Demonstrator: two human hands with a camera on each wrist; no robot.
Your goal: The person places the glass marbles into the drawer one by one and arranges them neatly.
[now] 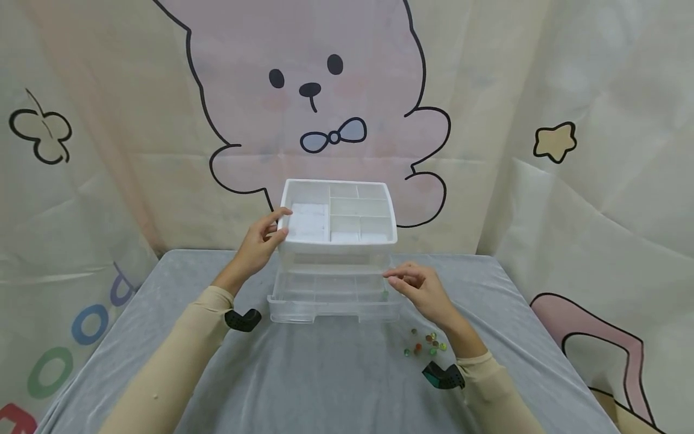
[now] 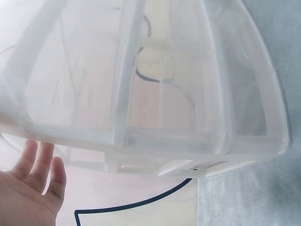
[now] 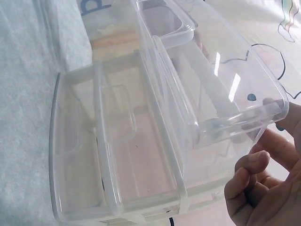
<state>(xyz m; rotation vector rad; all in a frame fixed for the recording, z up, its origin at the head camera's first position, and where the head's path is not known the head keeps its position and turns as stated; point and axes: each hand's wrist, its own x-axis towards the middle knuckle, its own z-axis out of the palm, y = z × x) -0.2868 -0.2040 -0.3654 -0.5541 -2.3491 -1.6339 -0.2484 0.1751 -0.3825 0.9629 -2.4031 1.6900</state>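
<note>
A clear drawer box (image 1: 334, 312) with a white compartmented top tray (image 1: 338, 247) stands on the table. One drawer (image 3: 211, 126) is pulled out, with a green bead (image 3: 251, 97) in it. My left hand (image 1: 257, 248) grips the top's left edge; in the left wrist view, fingers of the left hand (image 2: 35, 188) touch the side. At the drawer's right edge, my right hand (image 1: 425, 295) has thumb and index close together. The right wrist view shows a small green bead (image 3: 281, 128) between fingers of the right hand (image 3: 265, 188), partly hidden.
Several small green and reddish beads (image 1: 432, 343) lie on the grey tablecloth (image 1: 325, 380), below the right hand. A patterned curtain (image 1: 477, 78) hangs behind the box and along both sides.
</note>
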